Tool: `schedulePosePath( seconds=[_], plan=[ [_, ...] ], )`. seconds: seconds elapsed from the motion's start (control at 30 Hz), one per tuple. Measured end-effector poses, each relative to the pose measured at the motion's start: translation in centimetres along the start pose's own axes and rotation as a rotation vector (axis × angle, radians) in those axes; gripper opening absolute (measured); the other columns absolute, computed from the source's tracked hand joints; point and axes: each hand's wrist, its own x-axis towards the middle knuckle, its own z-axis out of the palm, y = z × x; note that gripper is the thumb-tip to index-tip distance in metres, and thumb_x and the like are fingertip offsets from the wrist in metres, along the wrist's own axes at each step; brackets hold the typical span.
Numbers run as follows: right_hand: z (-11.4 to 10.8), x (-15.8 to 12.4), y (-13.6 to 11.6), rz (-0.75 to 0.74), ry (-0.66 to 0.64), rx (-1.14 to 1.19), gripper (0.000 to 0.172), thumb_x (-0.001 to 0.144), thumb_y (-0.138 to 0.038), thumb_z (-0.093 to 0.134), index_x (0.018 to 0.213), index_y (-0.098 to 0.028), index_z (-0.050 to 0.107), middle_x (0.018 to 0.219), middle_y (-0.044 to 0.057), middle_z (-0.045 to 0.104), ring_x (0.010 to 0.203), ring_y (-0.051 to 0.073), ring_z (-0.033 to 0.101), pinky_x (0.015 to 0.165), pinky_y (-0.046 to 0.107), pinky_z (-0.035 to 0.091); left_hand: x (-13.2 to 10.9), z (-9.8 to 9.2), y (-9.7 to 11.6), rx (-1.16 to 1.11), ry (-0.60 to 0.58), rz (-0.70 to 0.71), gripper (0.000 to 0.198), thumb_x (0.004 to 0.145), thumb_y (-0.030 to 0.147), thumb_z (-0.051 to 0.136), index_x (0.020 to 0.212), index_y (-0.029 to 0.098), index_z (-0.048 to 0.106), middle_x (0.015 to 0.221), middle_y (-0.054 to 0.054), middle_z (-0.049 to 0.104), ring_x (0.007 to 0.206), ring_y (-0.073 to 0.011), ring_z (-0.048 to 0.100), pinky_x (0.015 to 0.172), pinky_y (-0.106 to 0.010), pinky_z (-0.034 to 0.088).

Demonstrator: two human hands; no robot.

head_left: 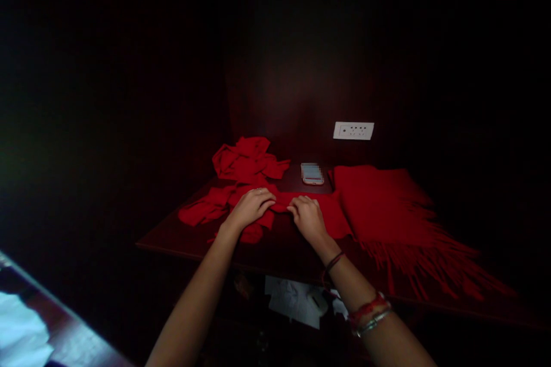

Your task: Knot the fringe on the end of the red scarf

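A red scarf point(331, 215) lies stretched across a dark wooden table point(279, 249). My left hand point(252, 206) rests on its bunched left part, fingers curled and pressing the cloth. A little to the right, my right hand point(306, 217) has its fingers bent and pinching the scarf's middle. Both hands touch the fabric, a few centimetres apart. At the far left a crumpled heap of red cloth point(247, 160) sits behind my left hand. On the right a folded stack of red scarves point(387, 200) lies with its fringe point(434, 269) hanging over the front edge.
A phone point(312, 173) lies face up at the back of the table. A white socket plate point(353, 130) is on the dark wall behind. Papers point(297, 301) lie on the floor under the table. A second surface with something white point(21, 335) shows at bottom left.
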Motion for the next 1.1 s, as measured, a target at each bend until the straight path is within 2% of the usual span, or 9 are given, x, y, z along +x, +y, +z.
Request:
schedulePosePath(
  seconds=[0.17,0.33,0.43,0.53,0.73,0.87,1.1],
  plan=[
    [0.3,0.3,-0.7,-0.061,0.044,0.02,0.016,0.077,-0.029,0.05,0.088,-0.019,0.056,0.087,0.004,0.058,0.085,0.017,0.048,0.069,0.027,0.029,0.0,0.2,0.2,0.02,-0.031,0.022,0.016,0.082,0.024,0.042,0.082,0.017,0.056,0.08,-0.002,0.056,0.078,-0.014,0.05,0.075,-0.025,0.038],
    [0.5,0.4,-0.8,-0.071,-0.009,-0.016,0.011,0.079,-0.021,0.047,0.077,-0.018,0.057,0.079,0.003,0.059,0.078,0.016,0.049,0.068,0.026,0.028,0.1,-0.2,0.6,-0.02,-0.007,0.015,0.014,0.082,0.024,0.042,0.085,0.017,0.054,0.083,-0.002,0.055,0.079,-0.0135,0.05,0.075,-0.024,0.038],
    [0.3,0.2,-0.4,-0.025,0.011,-0.024,0.012,0.08,-0.019,0.045,0.078,-0.018,0.056,0.078,0.003,0.058,0.077,0.015,0.048,0.068,0.026,0.028,0.2,-0.5,0.7,-0.028,0.03,-0.01,0.015,0.083,0.025,0.041,0.085,0.017,0.054,0.084,-0.002,0.054,0.079,-0.0133,0.049,0.074,-0.023,0.038],
    [0.2,0.0,-0.3,-0.006,0.001,-0.035,0.014,0.081,-0.02,0.043,0.078,-0.018,0.056,0.078,0.003,0.058,0.077,0.015,0.048,0.068,0.026,0.028,0.2,-0.6,0.7,-0.002,0.011,-0.014,0.016,0.083,0.027,0.041,0.081,0.017,0.054,0.081,-0.002,0.054,0.077,-0.0134,0.05,0.072,-0.024,0.038],
    [0.3,-0.1,-0.9,-0.055,0.037,-0.012,0.022,0.079,-0.033,0.046,0.093,-0.018,0.053,0.091,0.005,0.057,0.086,0.018,0.046,0.069,0.028,0.029,0.3,-0.1,0.9,0.015,-0.018,-0.008,0.017,0.083,0.028,0.04,0.079,0.017,0.053,0.077,-0.001,0.053,0.075,-0.0134,0.049,0.071,-0.024,0.037],
    [0.4,0.0,-1.0,-0.084,-0.017,-0.003,0.013,0.08,-0.025,0.045,0.081,-0.019,0.056,0.081,0.003,0.058,0.08,0.016,0.047,0.069,0.026,0.029,0.2,-0.1,1.1,-0.014,-0.03,0.006,0.017,0.083,0.028,0.041,0.08,0.017,0.053,0.079,-0.001,0.053,0.076,-0.0134,0.049,0.071,-0.024,0.038],
    [0.2,-0.3,-0.5,-0.043,0.016,-0.002,0.012,0.08,-0.021,0.045,0.077,-0.018,0.057,0.078,0.003,0.059,0.076,0.016,0.048,0.068,0.026,0.028,0.1,-0.2,0.7,-0.041,-0.04,0.025,0.017,0.083,0.027,0.041,0.085,0.017,0.055,0.082,-0.002,0.055,0.079,-0.0134,0.05,0.075,-0.024,0.038]
  ],
)
